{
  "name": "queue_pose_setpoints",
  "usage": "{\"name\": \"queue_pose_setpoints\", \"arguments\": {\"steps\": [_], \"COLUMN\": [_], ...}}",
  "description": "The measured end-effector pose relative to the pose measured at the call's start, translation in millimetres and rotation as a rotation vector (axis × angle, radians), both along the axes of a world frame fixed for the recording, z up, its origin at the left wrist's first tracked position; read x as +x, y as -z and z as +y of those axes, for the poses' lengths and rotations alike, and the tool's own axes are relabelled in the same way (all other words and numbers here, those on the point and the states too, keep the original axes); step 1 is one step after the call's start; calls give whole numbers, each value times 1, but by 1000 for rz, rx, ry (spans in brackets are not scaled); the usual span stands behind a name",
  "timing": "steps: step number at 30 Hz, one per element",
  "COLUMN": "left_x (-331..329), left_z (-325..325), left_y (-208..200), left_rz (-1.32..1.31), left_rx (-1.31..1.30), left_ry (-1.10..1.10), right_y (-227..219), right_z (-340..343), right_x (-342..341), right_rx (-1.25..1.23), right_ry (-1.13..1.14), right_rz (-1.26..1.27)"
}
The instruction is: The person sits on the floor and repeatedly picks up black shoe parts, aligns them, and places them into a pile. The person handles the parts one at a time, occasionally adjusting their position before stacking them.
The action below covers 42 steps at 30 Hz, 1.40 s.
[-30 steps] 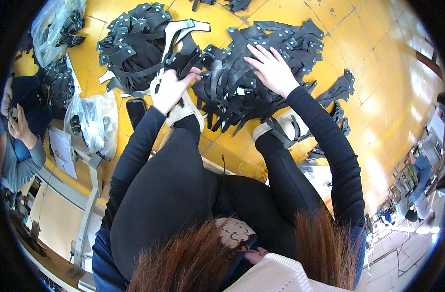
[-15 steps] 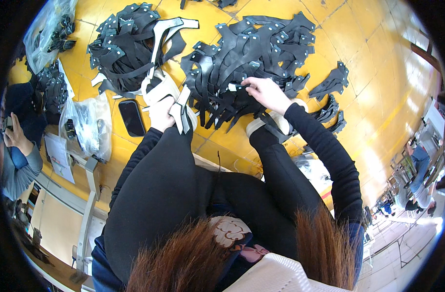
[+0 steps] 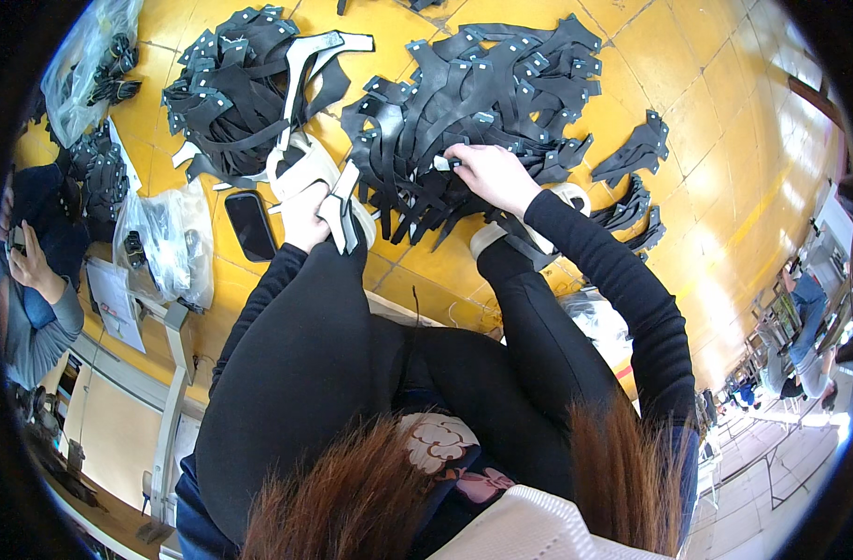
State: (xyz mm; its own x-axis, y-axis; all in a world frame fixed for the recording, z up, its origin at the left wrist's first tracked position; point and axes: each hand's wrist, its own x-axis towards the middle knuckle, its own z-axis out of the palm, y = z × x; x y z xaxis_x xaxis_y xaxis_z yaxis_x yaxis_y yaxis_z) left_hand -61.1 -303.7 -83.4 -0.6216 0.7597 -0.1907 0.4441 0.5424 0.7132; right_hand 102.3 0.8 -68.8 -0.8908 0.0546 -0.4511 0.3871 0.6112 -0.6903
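Spread over the floor in front of me is a large pile of black cut pieces (image 3: 464, 103), thin and leather-like, many with small pale tags. My right hand (image 3: 497, 175) reaches into its near side. The thumb and fingers close on a black piece with a white end (image 3: 442, 163); the rest of it is lost among the others. By my left foot, my left hand (image 3: 304, 217) is closed round a few strap-shaped pieces with white backs (image 3: 337, 211). Its fingers are partly hidden under them.
A second pile of black pieces (image 3: 226, 103) lies to the left, with white-backed ones (image 3: 300, 70) on its right side. A phone (image 3: 250, 226) lies below it. Smaller bunches (image 3: 635, 149) sit at the right. Plastic bags (image 3: 170, 238) and another person's hand (image 3: 36, 266) are far left.
My right hand has moved a little left along the near side of the large pile, with its fingers now at the white end. My left hand has hardly moved.
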Motion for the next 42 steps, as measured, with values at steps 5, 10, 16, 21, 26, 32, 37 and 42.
{"name": "queue_pose_setpoints", "arguments": {"steps": [5,10,16,21,26,32,37,42], "left_x": [2,0,-1,0,0,0,-3,-48], "left_z": [1,-2,-6,-3,-2,-7,2,39], "left_y": [-2,1,2,1,1,4,0,-37], "left_rz": [48,-25,-25,13,7,17,-40,-813], "left_rx": [-15,-22,-104,-34,-25,-79,-114,-380], "left_ry": [11,15,11,4,-3,-10,-7,-315], "right_y": [2,5,3,5,20,28,39,53], "right_z": [0,-14,-8,32,71,94,98,101], "right_x": [-5,-11,-9,0,5,8,12,18], "right_rx": [-62,-133,-278,-44,50,-394,-284,-258], "right_ry": [-241,-305,-180,170,746,942,890,827], "right_rz": [138,53,-41,201,170,-120,-84,-96]}}
